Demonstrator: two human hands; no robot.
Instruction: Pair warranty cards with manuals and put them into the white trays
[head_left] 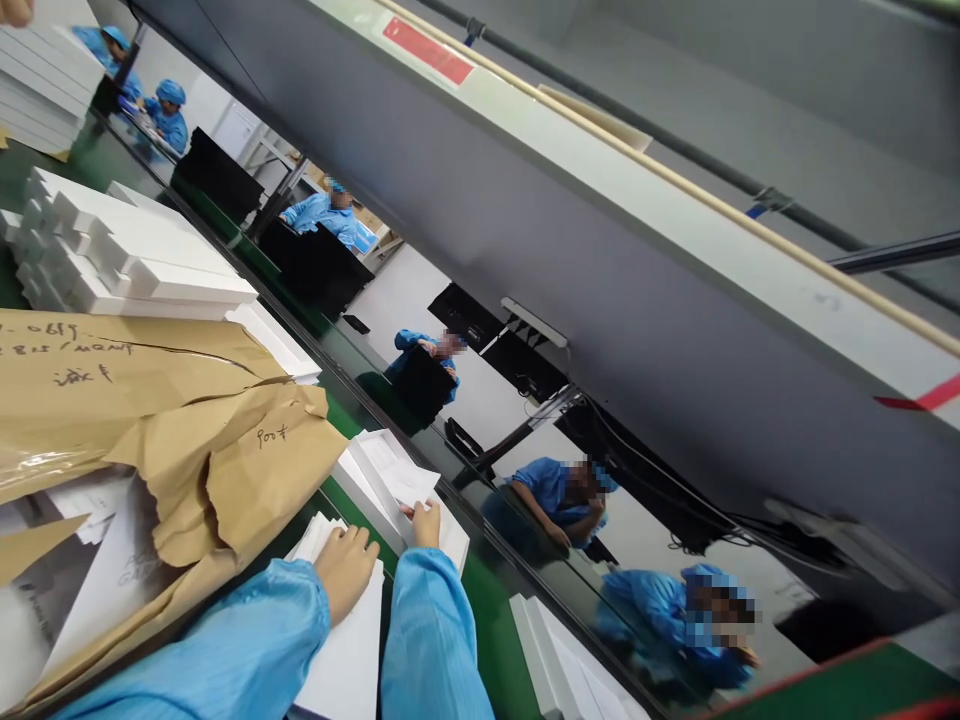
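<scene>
My right hand [425,522] pinches the edge of a white leaflet [401,475], which lies tilted over a shallow white box [381,505]. Faint print shows on the leaflet. My left hand [347,575] rests on a stack of white papers [349,650], its fingers bent and a little apart over the top. Both arms wear light blue sleeves. Left of my hands, a torn brown paper wrapper [255,455] with handwriting on it lies open around more white printed papers [112,570].
White boxes [150,235] are piled at the far left. Another white box [551,660] with papers sits at the lower right on the green surface [491,610]. A dark rail borders it. Several co-workers in blue [559,500] sit beyond, under a long grey panel [600,250].
</scene>
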